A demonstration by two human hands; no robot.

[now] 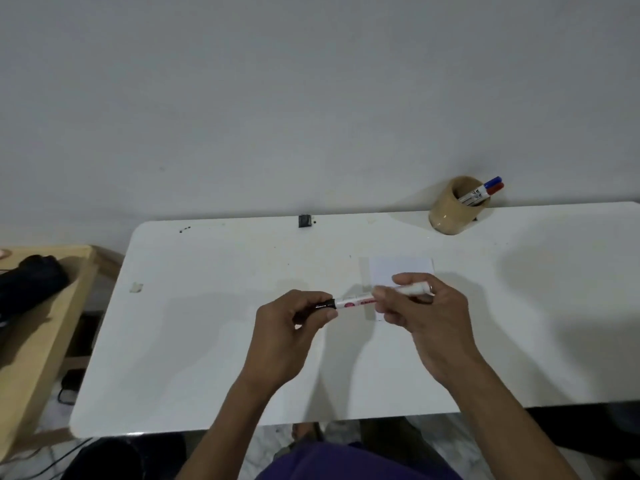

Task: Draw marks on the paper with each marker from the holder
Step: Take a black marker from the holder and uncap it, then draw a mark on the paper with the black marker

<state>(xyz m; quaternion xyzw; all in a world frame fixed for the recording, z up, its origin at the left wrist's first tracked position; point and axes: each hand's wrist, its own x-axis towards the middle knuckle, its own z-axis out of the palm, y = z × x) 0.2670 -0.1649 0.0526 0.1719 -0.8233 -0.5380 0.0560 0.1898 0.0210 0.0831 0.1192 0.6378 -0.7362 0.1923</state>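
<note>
1. Marker (360, 299), white barrel with a black cap, held level above the worktop (207, 358) between both hands, in front of the paper (401, 270)
2. Left hand (294, 327): fingers closed around the black cap end; right hand (426, 317): fingers closed around the barrel's other end. The pose suggests the cap is being pulled off or pushed on; which one cannot be told
3. Paper: a small white sheet lying flat on the worktop, just behind the hands and partly hidden by the right hand. The part that shows bears no mark that can be made out; the covered part cannot be judged
4. Holder (450, 213): tan cup at the far right of the worktop, well apart from the paper, with a blue marker (490, 183) and a red marker (494, 189) standing tilted inside
5. Progress, as a judgement: early stage; one of three markers is in hand, and the two in the holder are probably still to be used, each to be taken out, uncapped and drawn across the paper
</note>
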